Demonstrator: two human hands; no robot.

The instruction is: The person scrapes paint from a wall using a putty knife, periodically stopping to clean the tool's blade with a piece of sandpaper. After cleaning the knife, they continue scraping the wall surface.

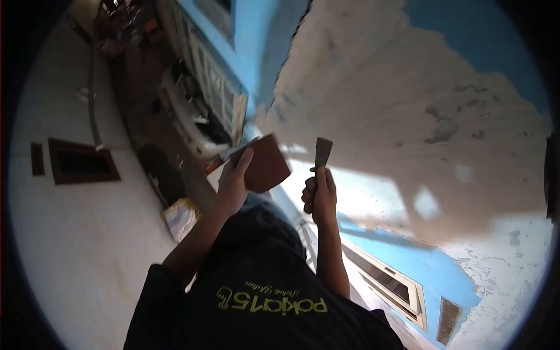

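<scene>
My left hand [233, 182] grips a reddish-brown sheet of sandpaper [268, 164], thumb lying along its near face. A thin greyish edge shows behind the sheet's upper left side. In my right hand [322, 192] is a putty knife [322, 153], its flat blade pointing up and its handle wrapped by my fingers. The two hands are apart, in front of my dark shirt. Beyond the putty knife spreads a wall [373, 116], with blue paint gone from a large patch and bare greyish plaster showing.
Blue paint [478, 41] borders the bare patch. A window [385, 286] is set low in the wall at right. To the left are a parked white car [186, 116], a plastic sack [181, 218] and a pale wall with a dark-framed opening [83, 162].
</scene>
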